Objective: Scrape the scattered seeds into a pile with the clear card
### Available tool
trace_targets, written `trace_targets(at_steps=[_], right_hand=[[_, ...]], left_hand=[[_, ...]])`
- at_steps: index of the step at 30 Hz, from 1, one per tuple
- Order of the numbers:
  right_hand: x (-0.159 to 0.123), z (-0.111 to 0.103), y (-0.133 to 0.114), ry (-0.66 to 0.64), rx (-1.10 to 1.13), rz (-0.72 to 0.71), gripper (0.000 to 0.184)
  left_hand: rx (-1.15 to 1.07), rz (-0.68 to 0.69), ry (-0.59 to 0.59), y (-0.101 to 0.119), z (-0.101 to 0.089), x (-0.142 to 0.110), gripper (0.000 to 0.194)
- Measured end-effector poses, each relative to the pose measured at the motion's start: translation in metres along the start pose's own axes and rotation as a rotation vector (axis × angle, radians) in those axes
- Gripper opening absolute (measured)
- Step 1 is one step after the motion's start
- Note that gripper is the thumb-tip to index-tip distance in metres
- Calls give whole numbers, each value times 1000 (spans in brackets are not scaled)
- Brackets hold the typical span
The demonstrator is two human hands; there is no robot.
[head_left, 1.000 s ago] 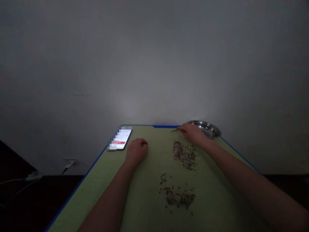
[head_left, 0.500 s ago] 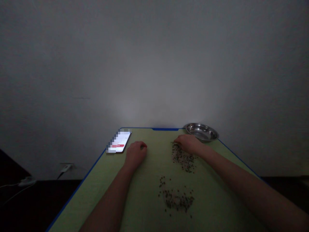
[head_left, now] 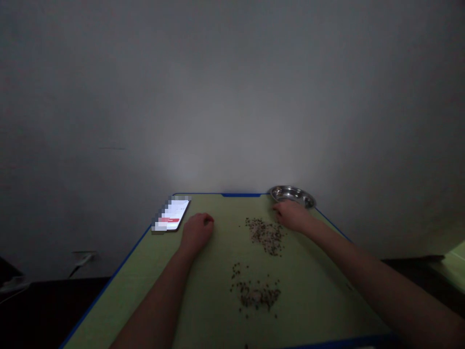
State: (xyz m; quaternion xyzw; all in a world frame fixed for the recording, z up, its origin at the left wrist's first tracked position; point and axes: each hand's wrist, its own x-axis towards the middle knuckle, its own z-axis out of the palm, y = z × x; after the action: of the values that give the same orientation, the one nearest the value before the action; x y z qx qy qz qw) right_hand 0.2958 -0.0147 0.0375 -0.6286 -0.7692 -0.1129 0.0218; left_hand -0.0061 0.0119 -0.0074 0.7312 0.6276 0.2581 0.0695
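The right hand (head_left: 292,216) was curled, its hold too dark to tell, and the small, dark, round bits (head_left: 268,237) needed soft moves.

Dim, grainy scene; wall (head_left: 232,97) faintly brighter at centre, corners dark. Phone screen (head_left: 174,213) glows white. Arms slightly soft.

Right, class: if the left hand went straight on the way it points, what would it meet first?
Past bare tabletop, the left hand would probably meet the wall first; depth is unclear.
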Motion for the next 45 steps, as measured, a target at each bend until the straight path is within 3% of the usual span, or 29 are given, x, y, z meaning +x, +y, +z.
trace_targets(at_steps=[4,9,14,18,22,26,31,39,45], right_hand=[[-7,5,2,-19,-28,62,26],[-9,5,-9,-60,-18,29,26],[-2,-2,-23,-58,31,14,24],[-2,-13,-18,-23,89,27,25],[-33,-21,2,23,149,-1,27],[-84,-18,23,40,332,-167,23],[-114,-20,27,-122,413,-249,26],[-63,-15,-7,-198,416,-337,19],[-18,-8,-27,-169,442,-359,20]], left_hand=[[0,-17,-15,4,-3,-1,26],[7,-12,-10,4,-3,-2,27],[-3,-4,-22,1,-2,-1,27],[-9,-4,-18,0,-2,0,27],[-2,-6,-25,1,-1,0,27],[13,-7,-18,2,-1,-1,27],[3,-8,-21,2,-1,0,28],[-17,-5,-17,-2,-2,1,27],[-18,15,-8,-3,-2,0,26]])
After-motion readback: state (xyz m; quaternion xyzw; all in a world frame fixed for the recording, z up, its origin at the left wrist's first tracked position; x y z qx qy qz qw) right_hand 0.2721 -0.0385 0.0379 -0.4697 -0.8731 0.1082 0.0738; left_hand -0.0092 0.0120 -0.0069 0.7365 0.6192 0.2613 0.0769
